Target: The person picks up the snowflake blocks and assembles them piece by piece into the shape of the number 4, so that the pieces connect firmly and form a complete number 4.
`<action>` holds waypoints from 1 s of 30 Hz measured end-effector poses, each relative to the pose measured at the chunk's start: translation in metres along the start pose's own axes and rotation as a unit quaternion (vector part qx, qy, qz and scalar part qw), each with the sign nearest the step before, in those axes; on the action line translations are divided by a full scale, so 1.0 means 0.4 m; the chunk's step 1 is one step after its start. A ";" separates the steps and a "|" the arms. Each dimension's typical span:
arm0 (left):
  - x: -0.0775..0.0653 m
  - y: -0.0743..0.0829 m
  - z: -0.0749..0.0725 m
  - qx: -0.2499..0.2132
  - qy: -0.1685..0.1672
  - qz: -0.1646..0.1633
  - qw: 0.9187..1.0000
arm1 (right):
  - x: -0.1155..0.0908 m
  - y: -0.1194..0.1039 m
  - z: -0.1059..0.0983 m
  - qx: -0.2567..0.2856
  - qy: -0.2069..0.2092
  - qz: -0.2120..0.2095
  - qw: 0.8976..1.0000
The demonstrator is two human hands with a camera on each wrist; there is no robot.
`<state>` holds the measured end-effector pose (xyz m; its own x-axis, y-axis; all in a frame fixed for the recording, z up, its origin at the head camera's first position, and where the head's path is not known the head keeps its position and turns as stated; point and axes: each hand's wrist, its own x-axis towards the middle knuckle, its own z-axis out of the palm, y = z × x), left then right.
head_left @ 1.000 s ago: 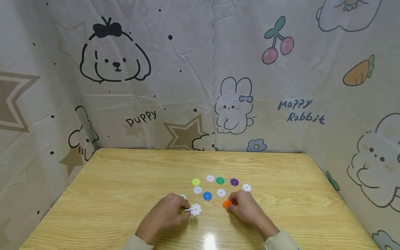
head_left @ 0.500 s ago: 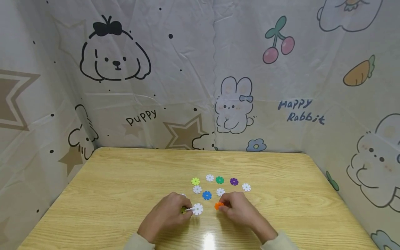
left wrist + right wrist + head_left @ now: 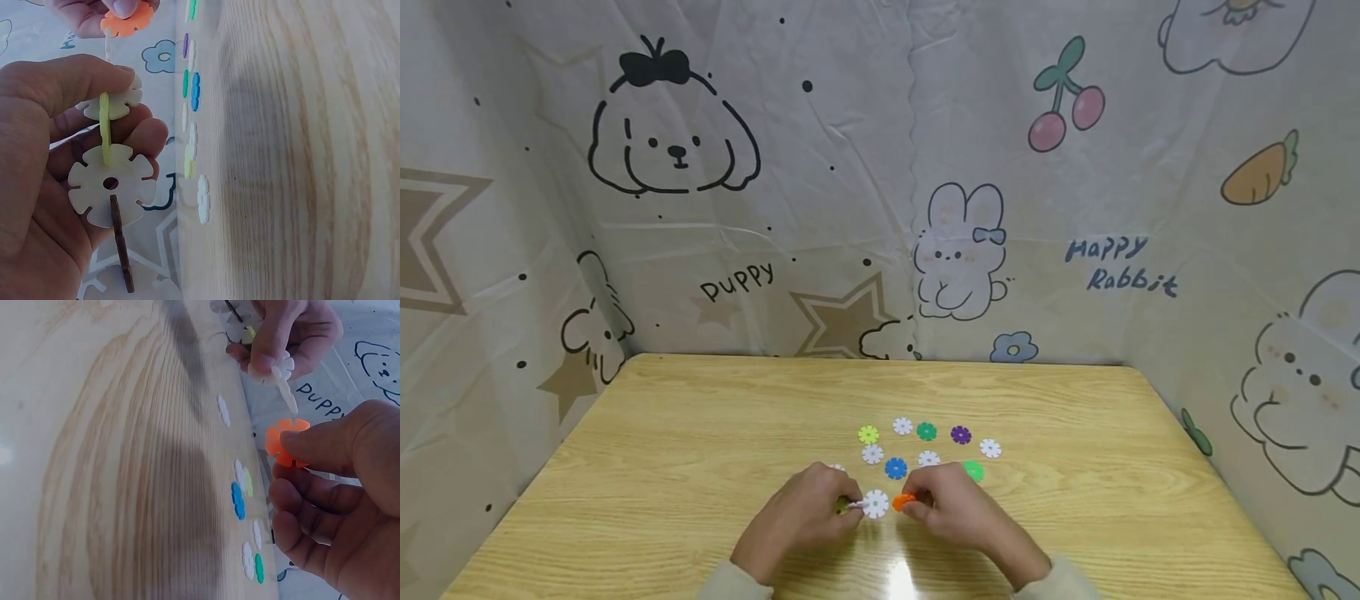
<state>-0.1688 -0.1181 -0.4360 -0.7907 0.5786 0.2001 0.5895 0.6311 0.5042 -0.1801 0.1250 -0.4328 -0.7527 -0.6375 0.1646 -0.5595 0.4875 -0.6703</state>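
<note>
Two grips just nearer than the blue disc (image 3: 896, 468)
Left hand (image 3: 808, 504) pinches a chain (image 3: 128, 181); right hand (image 3: 951, 507) pinches an orange disc (image 3: 901, 502).

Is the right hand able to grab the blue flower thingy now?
Probably not just yet. The blue disc lies on the table close by, with nothing on top of it, but the right hand is pinching the orange disc, so it would likely have to put that down first.

2 hands (image 3: 805, 507) (image 3: 953, 505) near each other, fingers (image 3: 149, 139) pinching.
</note>
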 end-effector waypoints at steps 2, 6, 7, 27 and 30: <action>-0.001 -0.001 0.001 -0.001 0.000 0.000 1.000 | 0.003 -0.005 0.003 -0.006 0.000 -0.005 1.000; -0.002 -0.001 0.002 -0.004 -0.003 -0.001 1.000 | 0.008 -0.010 0.009 -0.017 0.003 -0.016 1.000; -0.002 0.000 0.002 -0.005 -0.004 -0.002 1.000 | 0.009 -0.012 0.009 -0.021 0.004 -0.020 1.000; -0.002 -0.004 0.014 -0.001 -0.004 0.009 1.000 | 0.011 -0.017 0.025 -0.084 0.051 -0.109 0.989; -0.002 -0.005 0.017 -0.004 0.004 0.025 1.000 | 0.011 -0.014 0.029 -0.090 0.057 -0.113 0.988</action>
<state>-0.1682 -0.1161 -0.4428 -0.7621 0.6047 0.2314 0.6261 0.5974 0.5011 -0.1760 0.1125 -0.4368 -0.6303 -0.6760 0.3818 -0.7622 0.4454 -0.4698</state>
